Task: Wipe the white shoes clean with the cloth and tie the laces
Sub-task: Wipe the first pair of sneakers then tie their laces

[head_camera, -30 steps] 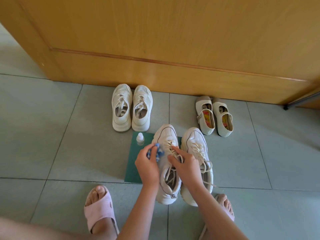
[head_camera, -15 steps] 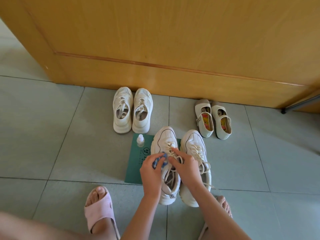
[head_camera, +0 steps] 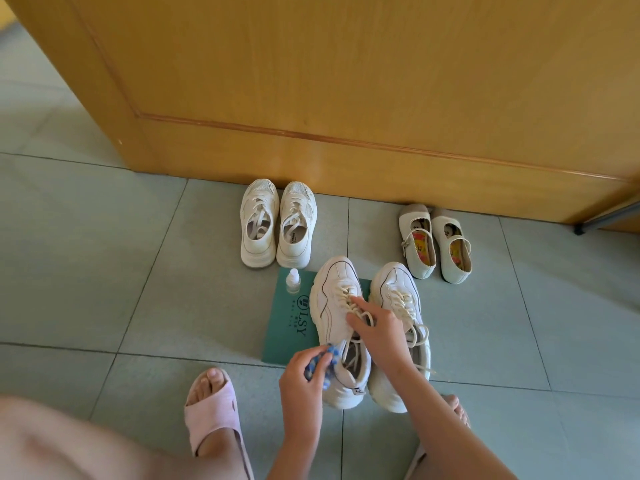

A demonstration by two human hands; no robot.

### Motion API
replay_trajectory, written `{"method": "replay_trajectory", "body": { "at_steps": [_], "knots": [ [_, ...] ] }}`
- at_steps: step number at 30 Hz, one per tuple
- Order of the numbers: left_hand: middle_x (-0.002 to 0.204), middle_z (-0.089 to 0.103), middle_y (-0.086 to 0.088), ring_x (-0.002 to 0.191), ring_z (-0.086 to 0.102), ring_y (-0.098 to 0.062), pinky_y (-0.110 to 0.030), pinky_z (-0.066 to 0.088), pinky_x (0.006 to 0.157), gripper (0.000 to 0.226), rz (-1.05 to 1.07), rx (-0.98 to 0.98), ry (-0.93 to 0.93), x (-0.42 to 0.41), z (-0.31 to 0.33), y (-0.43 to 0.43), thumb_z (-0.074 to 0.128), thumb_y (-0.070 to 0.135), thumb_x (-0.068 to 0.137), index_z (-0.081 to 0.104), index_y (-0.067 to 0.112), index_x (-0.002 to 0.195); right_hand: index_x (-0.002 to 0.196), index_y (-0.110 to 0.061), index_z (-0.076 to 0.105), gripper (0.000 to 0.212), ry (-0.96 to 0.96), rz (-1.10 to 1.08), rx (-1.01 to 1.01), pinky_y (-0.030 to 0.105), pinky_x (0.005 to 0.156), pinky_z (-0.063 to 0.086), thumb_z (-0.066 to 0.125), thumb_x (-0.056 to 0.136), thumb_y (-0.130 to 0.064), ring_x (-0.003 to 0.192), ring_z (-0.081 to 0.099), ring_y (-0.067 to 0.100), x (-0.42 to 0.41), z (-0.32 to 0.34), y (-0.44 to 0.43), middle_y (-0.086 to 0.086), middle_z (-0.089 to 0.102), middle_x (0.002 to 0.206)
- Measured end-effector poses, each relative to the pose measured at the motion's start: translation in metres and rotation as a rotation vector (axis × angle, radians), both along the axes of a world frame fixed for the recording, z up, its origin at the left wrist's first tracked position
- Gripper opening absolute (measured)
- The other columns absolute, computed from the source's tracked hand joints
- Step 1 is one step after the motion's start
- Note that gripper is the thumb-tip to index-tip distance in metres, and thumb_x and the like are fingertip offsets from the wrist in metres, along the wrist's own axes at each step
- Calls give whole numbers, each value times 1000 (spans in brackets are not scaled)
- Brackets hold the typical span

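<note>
Two chunky white sneakers stand side by side on the floor in front of me, laces loose. The left sneaker (head_camera: 330,306) sits partly on a green card (head_camera: 289,323); the right sneaker (head_camera: 398,289) is beside it. My left hand (head_camera: 304,379) grips a blue and white cloth (head_camera: 320,365) against the left sneaker's outer side near the heel. My right hand (head_camera: 377,327) rests on top of the left sneaker, its fingers spread over the laces and tongue.
A small white bottle (head_camera: 293,281) stands on the green card's far corner. Another pair of white sneakers (head_camera: 277,223) and a pair of pale strap shoes (head_camera: 434,242) sit against the wooden door (head_camera: 346,98). My pink slipper (head_camera: 214,414) is at lower left.
My left hand has slid the cloth back along the left sneaker's side, from near the laces to the heel. My right hand stays on the laces.
</note>
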State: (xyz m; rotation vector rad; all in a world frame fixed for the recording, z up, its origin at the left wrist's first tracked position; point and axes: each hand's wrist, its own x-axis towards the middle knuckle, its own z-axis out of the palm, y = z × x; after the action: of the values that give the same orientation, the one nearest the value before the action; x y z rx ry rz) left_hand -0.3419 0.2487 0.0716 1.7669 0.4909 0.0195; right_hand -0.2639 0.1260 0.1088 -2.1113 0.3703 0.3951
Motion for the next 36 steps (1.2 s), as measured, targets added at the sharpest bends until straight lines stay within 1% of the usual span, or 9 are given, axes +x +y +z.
{"method": "replay_trajectory", "body": {
  "at_steps": [2, 6, 11, 14, 19, 27, 29, 33, 36],
  "knots": [
    [88, 70, 7, 76, 64, -7, -13, 50, 64, 13, 62, -60, 32, 8, -2, 6, 68, 18, 84, 70, 28, 92, 128, -32, 57, 41, 2, 2, -6, 42, 75, 55, 63, 88, -31, 84, 65, 33, 0, 0, 0, 4, 71, 89],
    [91, 71, -3, 82, 66, -18, -32, 55, 73, 15, 187, -160, 34, 52, -5, 13, 65, 25, 87, 71, 21, 100, 129, -31, 55, 41, 4, -7, -26, 35, 72, 57, 62, 88, -31, 79, 67, 26, 0, 1, 1, -1, 70, 85],
    [96, 71, -3, 89, 64, -16, -29, 53, 80, 15, 228, -133, 61, 99, -17, 3, 65, 19, 88, 72, 16, 100, 127, -34, 56, 40, 0, -21, -25, 30, 70, 55, 63, 87, -34, 75, 67, 21, 1, 0, -1, -2, 70, 82],
    [96, 70, -1, 91, 62, -14, -11, 44, 74, 15, 229, -85, 44, 111, -21, -7, 64, 17, 88, 72, 13, 100, 128, -33, 57, 41, -5, -16, -22, 26, 71, 55, 63, 87, -35, 74, 66, 11, 1, -2, -2, -6, 69, 84],
    [97, 68, 3, 89, 60, -7, 0, 40, 73, 16, 237, -31, -23, 110, -15, -18, 65, 11, 87, 72, 8, 101, 126, -36, 56, 39, -7, -15, -16, 19, 66, 54, 62, 88, -33, 75, 66, 7, 1, -2, -2, -11, 67, 87],
    [100, 69, 4, 95, 62, -7, -9, 47, 79, 18, 234, -102, 55, 63, -21, -12, 64, 17, 87, 72, 14, 102, 128, -34, 56, 40, -30, -14, -49, 30, 64, 55, 62, 89, -33, 70, 66, 23, 0, -6, 0, -5, 70, 81],
    [98, 69, 6, 92, 62, -2, -6, 46, 76, 16, 211, -126, 62, 47, -17, -10, 65, 17, 87, 73, 16, 100, 129, -34, 55, 40, -51, 3, -92, 29, 59, 54, 60, 89, -36, 66, 64, 21, 0, -8, 1, -1, 70, 82],
    [94, 71, 7, 87, 65, -1, -10, 49, 74, 11, 183, -220, 89, 18, -7, -10, 68, 17, 84, 73, 20, 94, 131, -35, 53, 40, -87, 74, -212, 19, 52, 34, 55, 91, -40, 56, 41, 6, 2, -14, 2, 2, 55, 75],
    [92, 71, 10, 86, 64, 1, -13, 50, 77, 12, 220, -212, 97, 4, 0, -17, 69, 13, 84, 73, 23, 90, 131, -32, 55, 40, -92, 69, -225, 20, 55, 37, 56, 91, -39, 62, 45, 11, 2, -10, 1, -2, 52, 74]
  ]
}}
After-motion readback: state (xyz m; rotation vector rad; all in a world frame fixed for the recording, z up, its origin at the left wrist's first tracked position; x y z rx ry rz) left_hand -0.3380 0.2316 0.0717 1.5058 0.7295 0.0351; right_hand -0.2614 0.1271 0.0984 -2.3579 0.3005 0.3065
